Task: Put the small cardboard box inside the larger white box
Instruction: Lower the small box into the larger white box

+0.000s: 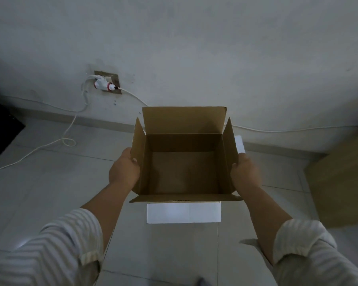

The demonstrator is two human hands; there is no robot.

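Note:
A brown cardboard box [184, 172] with its four top flaps open and an empty inside fills the middle of the head view. My left hand [124, 168] grips its left flap and wall, and my right hand [245, 170] grips its right flap and wall. Under and around it shows the white box [183, 212], with a white front flap below the cardboard box and a white corner at the right. The cardboard box hides most of the white box, so I cannot tell how deep it sits.
Grey tiled floor [50, 199] meets a pale wall [194, 48]. A wall socket with a plug [105, 84] feeds white cables along the floor at left and right. A brown cardboard panel [343, 182] stands at the right. A dark object [0, 129] sits at the left edge.

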